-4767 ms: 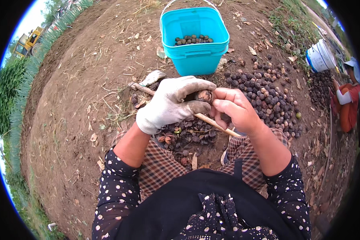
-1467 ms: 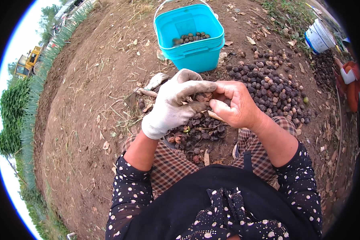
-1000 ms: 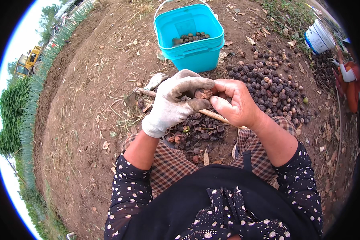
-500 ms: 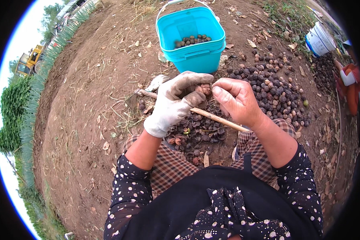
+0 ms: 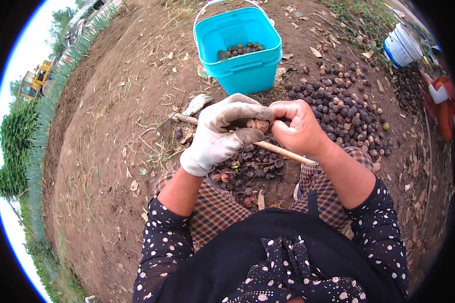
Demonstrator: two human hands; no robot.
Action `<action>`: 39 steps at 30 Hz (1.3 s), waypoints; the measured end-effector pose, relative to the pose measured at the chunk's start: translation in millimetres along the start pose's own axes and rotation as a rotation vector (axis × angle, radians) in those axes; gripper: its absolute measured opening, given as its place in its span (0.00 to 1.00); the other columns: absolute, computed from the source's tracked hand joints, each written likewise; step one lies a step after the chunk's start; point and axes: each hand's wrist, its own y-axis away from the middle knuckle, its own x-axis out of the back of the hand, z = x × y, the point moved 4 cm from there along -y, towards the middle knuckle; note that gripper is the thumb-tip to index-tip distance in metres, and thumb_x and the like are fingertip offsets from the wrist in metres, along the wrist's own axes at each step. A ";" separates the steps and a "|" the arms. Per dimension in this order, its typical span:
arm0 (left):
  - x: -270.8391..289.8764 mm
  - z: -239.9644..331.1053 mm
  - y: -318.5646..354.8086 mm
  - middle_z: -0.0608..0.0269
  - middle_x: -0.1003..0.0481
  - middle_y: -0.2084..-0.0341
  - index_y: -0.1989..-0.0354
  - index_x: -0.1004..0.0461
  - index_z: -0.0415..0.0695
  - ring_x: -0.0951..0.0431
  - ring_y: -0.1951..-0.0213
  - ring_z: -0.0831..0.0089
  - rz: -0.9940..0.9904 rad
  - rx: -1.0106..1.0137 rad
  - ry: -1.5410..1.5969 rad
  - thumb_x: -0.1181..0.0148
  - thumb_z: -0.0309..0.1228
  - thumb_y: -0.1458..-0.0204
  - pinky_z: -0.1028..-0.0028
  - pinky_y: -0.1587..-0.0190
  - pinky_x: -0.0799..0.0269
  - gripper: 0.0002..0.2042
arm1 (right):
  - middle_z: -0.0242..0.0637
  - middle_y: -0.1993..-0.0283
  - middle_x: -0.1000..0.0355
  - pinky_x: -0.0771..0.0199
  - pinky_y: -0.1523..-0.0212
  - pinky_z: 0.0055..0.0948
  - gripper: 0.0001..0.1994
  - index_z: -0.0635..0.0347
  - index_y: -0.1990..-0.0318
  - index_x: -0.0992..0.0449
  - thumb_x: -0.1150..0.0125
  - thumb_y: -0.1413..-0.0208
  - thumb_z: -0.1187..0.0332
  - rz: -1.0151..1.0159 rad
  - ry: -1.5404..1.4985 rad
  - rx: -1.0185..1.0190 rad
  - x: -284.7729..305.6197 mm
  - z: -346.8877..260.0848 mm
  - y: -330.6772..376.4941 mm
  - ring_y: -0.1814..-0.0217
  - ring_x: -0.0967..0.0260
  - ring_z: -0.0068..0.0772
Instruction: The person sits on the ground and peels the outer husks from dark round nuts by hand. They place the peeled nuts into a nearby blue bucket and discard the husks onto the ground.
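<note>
Two hands met over the lap, close to the body, likely so the work stayed steady and scraps fell between the knees. Left hand (image 5: 222, 134), in a dirty white knit glove, was curled around a small brown wrinkled nut (image 5: 258, 124), thumb under, fingers over. Right hand (image 5: 299, 129), bare, was closed with its fingertips pressed on the same nut from the other side. A thin pale wooden stick (image 5: 280, 151) ran slantwise under both hands; whether the right hand gripped it, cannot tell. Below the hands lay a heap of dark, ragged husk pieces (image 5: 245, 174) on bare dirt, between checked-trouser knees. Just right, a wide spread of round, dark, matte nuts (image 5: 346, 118) sat within easy reach. Farther off stood a turquoise plastic bucket (image 5: 247, 76), squarish with rounded corners and a white handle, only a thin layer of nuts at its bottom. Far right: a white bucket (image 5: 402, 46) and another person's orange sleeve (image 5: 446, 113). Ground was dry brown soil with dead leaves.
</note>
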 end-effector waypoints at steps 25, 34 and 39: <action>-6.2 -10.8 5.0 0.56 0.25 0.56 0.58 0.23 0.35 0.22 0.57 0.73 0.167 0.252 0.304 0.21 0.24 0.62 0.74 0.55 0.22 0.21 | 0.34 0.77 0.28 0.33 0.73 0.26 0.05 0.68 0.75 0.24 0.47 0.55 0.79 0.129 0.030 0.086 -3.6 -10.9 2.6 0.74 0.34 0.17; 3.0 -1.4 -0.1 0.57 0.20 0.56 0.55 0.20 0.38 0.20 0.55 0.71 0.025 0.041 -0.213 0.27 0.18 0.58 0.71 0.55 0.22 0.18 | 0.28 0.77 0.30 0.36 0.74 0.23 0.08 0.67 0.68 0.21 0.39 0.44 0.70 -0.051 0.054 -0.010 0.4 -17.8 4.2 0.74 0.39 0.14; 0.4 1.9 0.4 0.57 0.19 0.60 0.57 0.19 0.39 0.19 0.57 0.68 -0.016 0.018 -0.244 0.25 0.19 0.64 0.72 0.57 0.22 0.20 | 0.27 0.79 0.30 0.36 0.74 0.23 0.06 0.67 0.69 0.21 0.43 0.49 0.75 -0.111 0.064 -0.052 -1.0 -10.1 3.7 0.75 0.39 0.13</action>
